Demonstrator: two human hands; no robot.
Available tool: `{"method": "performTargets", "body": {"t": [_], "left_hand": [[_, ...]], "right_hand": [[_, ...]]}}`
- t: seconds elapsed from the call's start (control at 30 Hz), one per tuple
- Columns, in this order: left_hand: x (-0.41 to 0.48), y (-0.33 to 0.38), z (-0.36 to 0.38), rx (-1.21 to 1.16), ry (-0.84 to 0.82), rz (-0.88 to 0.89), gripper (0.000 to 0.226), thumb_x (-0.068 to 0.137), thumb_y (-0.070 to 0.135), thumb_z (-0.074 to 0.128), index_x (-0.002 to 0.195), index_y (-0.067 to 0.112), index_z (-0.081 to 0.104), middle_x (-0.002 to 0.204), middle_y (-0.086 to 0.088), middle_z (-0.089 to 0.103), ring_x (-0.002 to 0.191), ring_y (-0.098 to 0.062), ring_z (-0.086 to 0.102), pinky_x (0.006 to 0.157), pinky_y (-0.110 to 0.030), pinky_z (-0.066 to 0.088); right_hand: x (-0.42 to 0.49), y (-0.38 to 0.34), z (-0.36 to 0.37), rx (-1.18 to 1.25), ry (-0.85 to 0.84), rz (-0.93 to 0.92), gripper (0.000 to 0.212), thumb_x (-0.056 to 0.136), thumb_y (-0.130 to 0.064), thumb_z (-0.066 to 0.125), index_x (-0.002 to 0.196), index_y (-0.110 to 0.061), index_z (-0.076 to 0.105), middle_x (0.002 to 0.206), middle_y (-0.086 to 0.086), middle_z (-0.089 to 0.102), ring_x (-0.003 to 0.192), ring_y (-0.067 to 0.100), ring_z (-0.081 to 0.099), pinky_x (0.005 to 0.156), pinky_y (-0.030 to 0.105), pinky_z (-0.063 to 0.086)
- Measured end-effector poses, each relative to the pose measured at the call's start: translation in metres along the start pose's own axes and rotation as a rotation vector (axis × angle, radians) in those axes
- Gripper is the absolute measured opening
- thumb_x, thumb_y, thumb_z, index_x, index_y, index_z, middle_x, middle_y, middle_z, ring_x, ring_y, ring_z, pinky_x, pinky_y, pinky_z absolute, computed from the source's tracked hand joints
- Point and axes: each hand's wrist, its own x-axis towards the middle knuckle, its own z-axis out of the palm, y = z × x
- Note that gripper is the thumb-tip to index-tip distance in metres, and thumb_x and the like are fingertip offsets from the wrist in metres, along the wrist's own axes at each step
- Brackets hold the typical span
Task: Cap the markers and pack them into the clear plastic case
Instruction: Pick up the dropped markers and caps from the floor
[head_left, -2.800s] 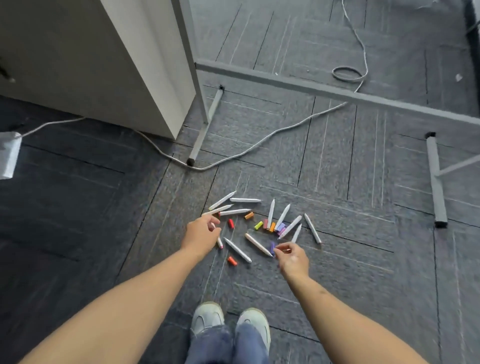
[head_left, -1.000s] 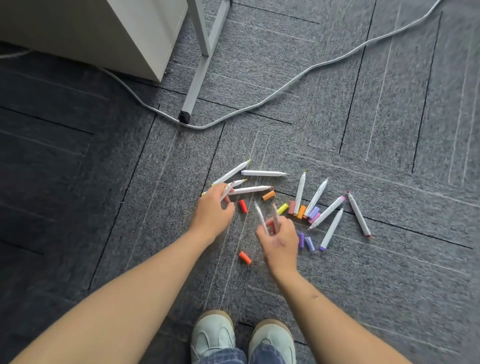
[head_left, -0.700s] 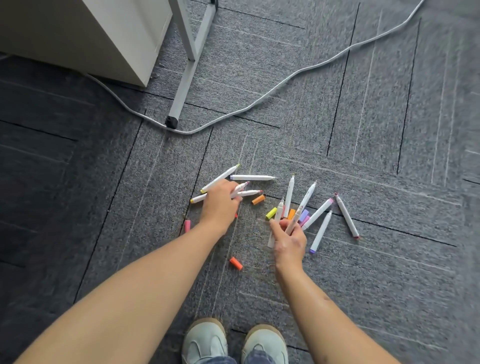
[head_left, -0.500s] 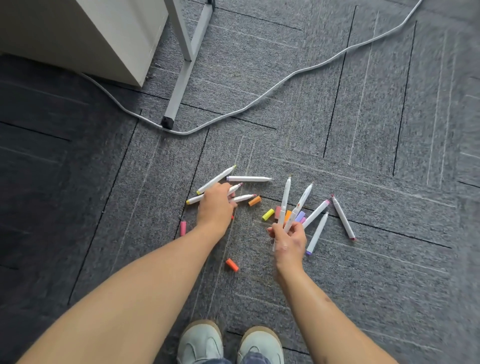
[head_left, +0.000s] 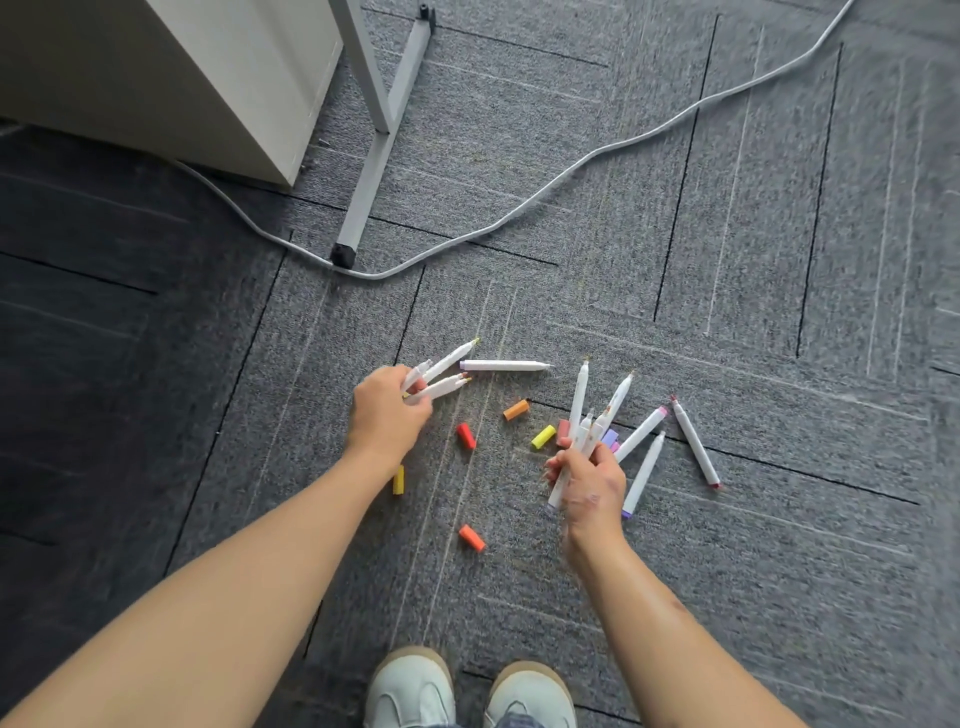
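We look down on a grey carpet-tile floor (head_left: 753, 218), its squares ribbed in alternating directions with dark seams between them. At upper left stands the corner of an off-white cabinet (head_left: 182, 78). Just beside it a grey metal frame leg (head_left: 370, 176) lies along the floor, ending in a black cap (head_left: 343, 255). A pale cable (head_left: 644, 135) snakes across the tiles, curving close past that cap. The left side lies in shade; the right is brighter.

The carpet (head_left: 753, 545) is rough, matt grey cloth in ribbed tiles. The markers (head_left: 504, 365) are smooth white plastic with a faint sheen, the loose caps (head_left: 516, 409) smooth coloured plastic. Upper centre, the frame leg (head_left: 363, 197) looks matt grey painted metal.
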Motion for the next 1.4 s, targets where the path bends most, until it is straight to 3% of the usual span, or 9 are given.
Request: {"method": "performTargets", "body": {"t": [0.13, 0.23, 0.37, 0.5, 0.67, 1.0, 1.2, 1.3, 1.4], "left_hand": [[0.004, -0.003, 0.001, 0.084, -0.052, 0.027, 0.01, 0.085, 0.018, 0.073, 0.092, 0.013, 0.069, 0.091, -0.005, 0.06, 0.084, -0.025, 0.058, 0.069, -0.036, 0.05], [0.001, 0.002, 0.003, 0.161, -0.09, 0.049, 0.011, 0.084, 0.021, 0.074, 0.092, 0.016, 0.068, 0.088, -0.003, 0.058, 0.084, -0.026, 0.059, 0.068, -0.037, 0.051], [-0.003, 0.006, 0.006, 0.174, -0.102, 0.06, 0.01, 0.083, 0.019, 0.07, 0.088, 0.012, 0.066, 0.078, -0.002, 0.055, 0.082, -0.026, 0.056, 0.061, -0.031, 0.04], [-0.005, 0.009, 0.003, 0.044, -0.094, 0.024, 0.016, 0.081, 0.021, 0.067, 0.076, 0.014, 0.053, 0.073, -0.004, 0.055, 0.061, -0.018, 0.048, 0.046, -0.025, 0.028], [0.012, 0.015, -0.006, 0.0, -0.046, 0.037, 0.019, 0.08, 0.017, 0.063, 0.079, 0.015, 0.044, 0.069, -0.003, 0.047, 0.058, -0.018, 0.04, 0.046, -0.026, 0.024], [0.029, 0.014, 0.005, 0.029, -0.096, -0.079, 0.031, 0.078, 0.029, 0.081, 0.085, 0.014, 0.055, 0.09, -0.006, 0.06, 0.079, -0.022, 0.052, 0.056, -0.03, 0.032], [0.03, 0.023, 0.003, 0.023, -0.094, -0.113, 0.022, 0.077, 0.026, 0.07, 0.083, 0.011, 0.055, 0.082, -0.007, 0.058, 0.067, -0.021, 0.05, 0.048, -0.027, 0.03], [0.031, 0.034, 0.003, -0.016, -0.127, -0.036, 0.021, 0.08, 0.024, 0.065, 0.082, 0.015, 0.046, 0.074, -0.002, 0.05, 0.058, -0.017, 0.042, 0.048, -0.026, 0.029], [0.036, 0.047, 0.007, 0.002, -0.193, 0.115, 0.016, 0.083, 0.021, 0.065, 0.084, 0.021, 0.049, 0.071, 0.0, 0.053, 0.056, -0.016, 0.044, 0.049, -0.026, 0.033]], "right_hand": [[0.004, 0.0, -0.001, -0.005, 0.009, 0.001, 0.027, 0.085, 0.007, 0.053, 0.103, -0.009, 0.066, 0.079, 0.001, 0.063, 0.058, 0.008, 0.049, 0.055, 0.023, 0.04], [0.005, 0.001, -0.001, -0.003, 0.007, 0.007, 0.025, 0.085, 0.005, 0.055, 0.104, -0.008, 0.066, 0.081, 0.001, 0.064, 0.059, 0.007, 0.05, 0.057, 0.023, 0.041], [0.004, 0.0, -0.001, -0.004, 0.0, -0.004, 0.015, 0.089, -0.001, 0.059, 0.097, -0.011, 0.066, 0.071, 0.003, 0.058, 0.057, 0.01, 0.048, 0.053, 0.02, 0.041], [0.006, -0.001, -0.001, -0.013, -0.014, -0.014, 0.014, 0.089, -0.004, 0.061, 0.101, -0.01, 0.066, 0.07, 0.002, 0.058, 0.058, 0.01, 0.049, 0.054, 0.021, 0.041], [0.008, -0.004, -0.001, -0.033, -0.009, -0.022, 0.012, 0.088, -0.004, 0.064, 0.096, -0.014, 0.066, 0.074, 0.001, 0.059, 0.06, 0.01, 0.046, 0.056, 0.022, 0.04], [0.013, -0.003, -0.002, -0.099, -0.011, -0.021, 0.012, 0.088, -0.009, 0.068, 0.099, -0.012, 0.067, 0.078, 0.004, 0.059, 0.058, 0.008, 0.045, 0.053, 0.023, 0.037], [0.017, -0.009, -0.006, -0.122, 0.004, -0.048, 0.007, 0.085, -0.014, 0.072, 0.088, -0.014, 0.066, 0.069, 0.003, 0.057, 0.057, 0.009, 0.044, 0.052, 0.025, 0.036], [0.02, -0.011, -0.011, -0.135, 0.043, -0.054, 0.011, 0.083, -0.017, 0.074, 0.085, -0.013, 0.064, 0.065, 0.0, 0.052, 0.055, 0.01, 0.041, 0.051, 0.025, 0.034], [0.022, -0.012, -0.018, -0.146, 0.092, -0.064, 0.009, 0.086, -0.015, 0.07, 0.086, -0.011, 0.062, 0.066, 0.002, 0.051, 0.058, 0.013, 0.042, 0.054, 0.029, 0.035]]}}
